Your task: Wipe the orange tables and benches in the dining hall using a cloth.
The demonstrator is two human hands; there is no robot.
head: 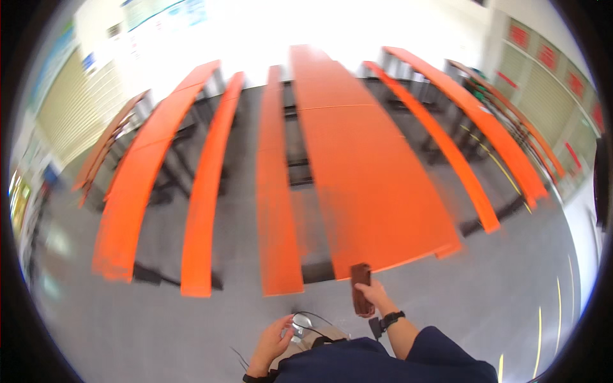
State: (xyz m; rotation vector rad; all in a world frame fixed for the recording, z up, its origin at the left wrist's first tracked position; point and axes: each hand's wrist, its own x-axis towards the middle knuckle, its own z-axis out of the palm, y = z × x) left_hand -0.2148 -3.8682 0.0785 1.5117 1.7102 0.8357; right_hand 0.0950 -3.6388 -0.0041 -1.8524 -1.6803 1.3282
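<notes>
My right hand [376, 293] grips a dark brown oblong object [361, 289], perhaps a case or pouch, just in front of the near end of a long orange table [378, 201]. A dark band with a small device is around the right wrist. Low in the view, my left hand [275, 337] has its fingers slightly curled and apart, with nothing plainly held. Beside its fingertips are a thin black cable [313, 314] and a shiny, pale object [301, 324] whose kind I cannot tell.
Orange benches [281, 215] [198, 225] and another long orange table [129, 201] run away from me on the left. A narrow orange bench [445, 148] and a further table [479, 115] stand on the right. Dark metal legs stick out at floor level. Yellow lines mark the grey floor [479, 297].
</notes>
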